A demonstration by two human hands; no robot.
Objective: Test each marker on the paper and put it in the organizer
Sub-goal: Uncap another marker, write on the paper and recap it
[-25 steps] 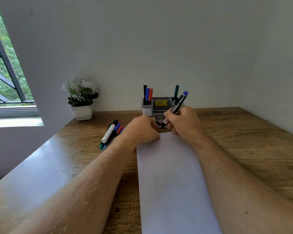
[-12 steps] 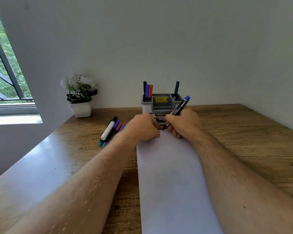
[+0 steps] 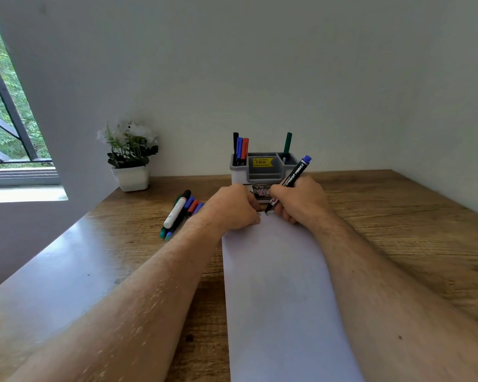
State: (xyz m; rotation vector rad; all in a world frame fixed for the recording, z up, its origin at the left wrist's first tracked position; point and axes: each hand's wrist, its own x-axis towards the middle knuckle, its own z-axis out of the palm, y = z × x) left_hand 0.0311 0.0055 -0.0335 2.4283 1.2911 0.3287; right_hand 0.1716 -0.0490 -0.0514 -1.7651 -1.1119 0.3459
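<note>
A white sheet of paper (image 3: 282,285) lies lengthwise on the wooden table. My right hand (image 3: 298,201) grips a black marker with a blue end (image 3: 294,177), tilted, its tip touching the paper's far edge. My left hand (image 3: 232,206) rests as a fist on the paper's far left corner; whether it holds the cap is hidden. Behind the hands stands a grey organizer (image 3: 262,172) with black, blue and red markers (image 3: 240,150) in its left slot and a green marker (image 3: 287,146) in its right slot. A pile of loose markers (image 3: 180,213) lies left of my left hand.
A white pot with a white-flowered plant (image 3: 130,158) stands at the back left by the wall. The wall runs behind the organizer and along the right. A window and sill are at far left. The wooden table (image 3: 411,230) stretches right of the paper.
The marker in my right hand has come down and tilted lower, so its tip now meets the paper's far edge. My left hand has stayed in place.
</note>
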